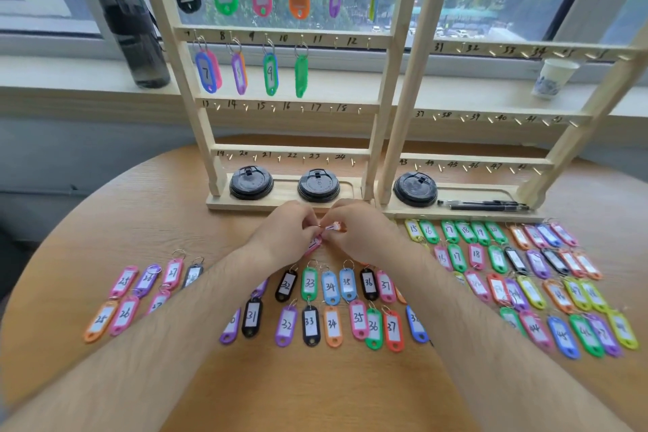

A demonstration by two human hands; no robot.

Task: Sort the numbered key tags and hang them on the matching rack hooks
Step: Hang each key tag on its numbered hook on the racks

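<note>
My left hand [285,231] and my right hand [357,231] meet in front of the left rack's base. Together they pinch small key tags: a pink tag [313,245] shows under my left fingers and an orange tag [339,227] sticks out between the thumbs. The numbers on them are hidden. The left wooden rack [280,32] carries tags on hooks 1 to 10. The right rack [491,49] has bare hooks numbered from 31 up. Several numbered tags [329,305] lie in rows on the round wooden table [301,389].
Three black cup lids [251,182] sit in the rack bases, and two black pens [484,204] lie in the right one. A dark water bottle [129,21] and a paper cup [554,77] stand on the window sill. More tags lie at left [140,291] and right [526,277].
</note>
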